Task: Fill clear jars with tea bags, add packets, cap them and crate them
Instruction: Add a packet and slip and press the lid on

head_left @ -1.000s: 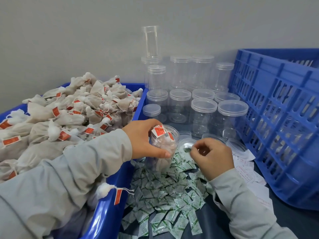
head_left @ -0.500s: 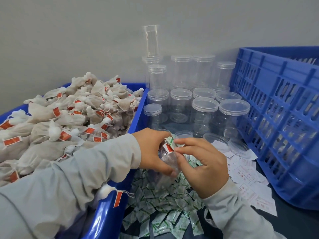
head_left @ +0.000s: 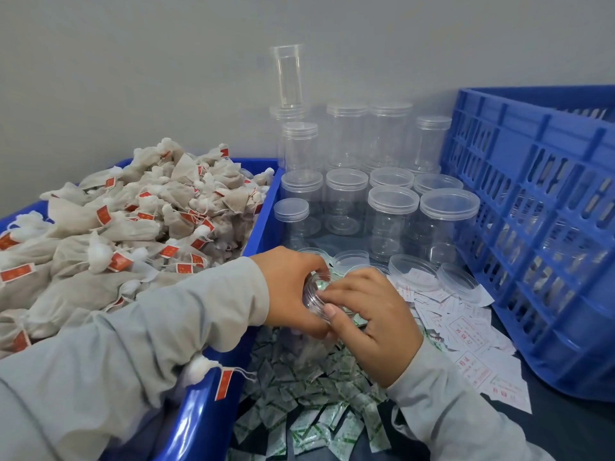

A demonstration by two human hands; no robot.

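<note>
My left hand (head_left: 293,287) grips a clear jar (head_left: 311,299) around its neck, above the heap of green-and-white packets (head_left: 309,420). The jar tilts with its open mouth toward my right hand (head_left: 369,324). Tea bags show dimly through its lower body. My right hand's fingers lie across the mouth, with the thumb under the rim, pressing a green packet (head_left: 320,285) into the opening. The jar has no cap on it. Tea bags with red tags (head_left: 133,227) are piled in the blue bin (head_left: 266,207) on the left.
Several capped empty jars (head_left: 392,221) stand at the back, and a tall open jar (head_left: 288,78) sits on top of one. Loose lids (head_left: 412,271) and white printed slips (head_left: 466,341) lie to the right. A blue slotted crate (head_left: 539,227) fills the right side.
My right hand picked a packet from the heap and brought it to the jar's mouth. My left hand tilted the jar toward it. The red tags at the mouth are now hidden.
</note>
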